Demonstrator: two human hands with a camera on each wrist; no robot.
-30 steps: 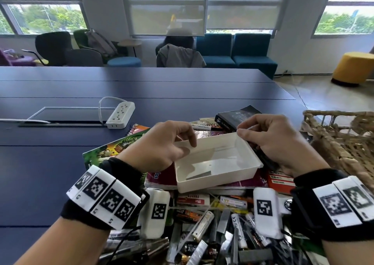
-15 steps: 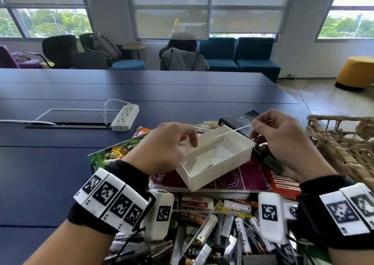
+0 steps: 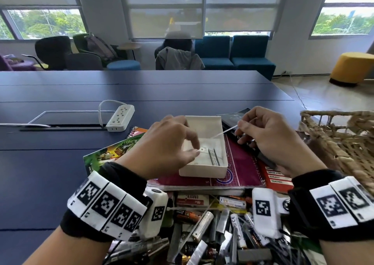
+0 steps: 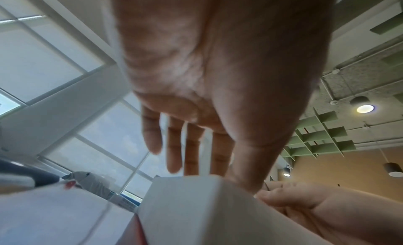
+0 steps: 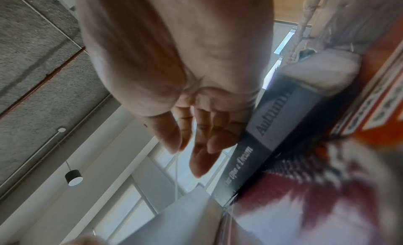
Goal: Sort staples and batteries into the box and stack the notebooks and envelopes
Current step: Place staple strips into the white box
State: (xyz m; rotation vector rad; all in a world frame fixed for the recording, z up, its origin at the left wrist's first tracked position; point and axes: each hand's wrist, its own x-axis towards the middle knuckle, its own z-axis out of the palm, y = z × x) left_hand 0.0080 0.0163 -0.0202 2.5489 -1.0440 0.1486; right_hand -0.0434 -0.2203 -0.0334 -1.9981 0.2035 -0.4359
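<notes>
Quick note on the change: half a second before, my left hand (image 3: 168, 143) had the white box (image 3: 202, 171) tipped up on edge and I could see nothing in it. Now the box sat flat on the maroon notebook (image 3: 242, 169), and a strip of staples (image 3: 214, 159) lay inside against its right wall. My left grip was apart, with the fingers loose over the box and the thumb tip down at the near rim. A small pale bit lay by the thumb, but I couldn't tell what it was or whether I touched it. My right hand (image 3: 269, 137) had its grip clamped, thumb against forefinger, on a thin white strip (image 3: 224, 131) that slanted down into the box. It was held the same way half a second earlier, only the box had moved under it. So I judged the first staples were sorted and the box was parked where both hands could feed it. The batteries (image 3: 202, 222) were heaped on the table (image 3: 50, 173) near my wrists, none in the box yet. The notebooks were fanned out unstacked under the box, with the green notebook (image 3: 113, 153) poking out left. I saw no envelopes clearly. Most of the task was left: clear the thin strip, then start on the batteries.
</notes>
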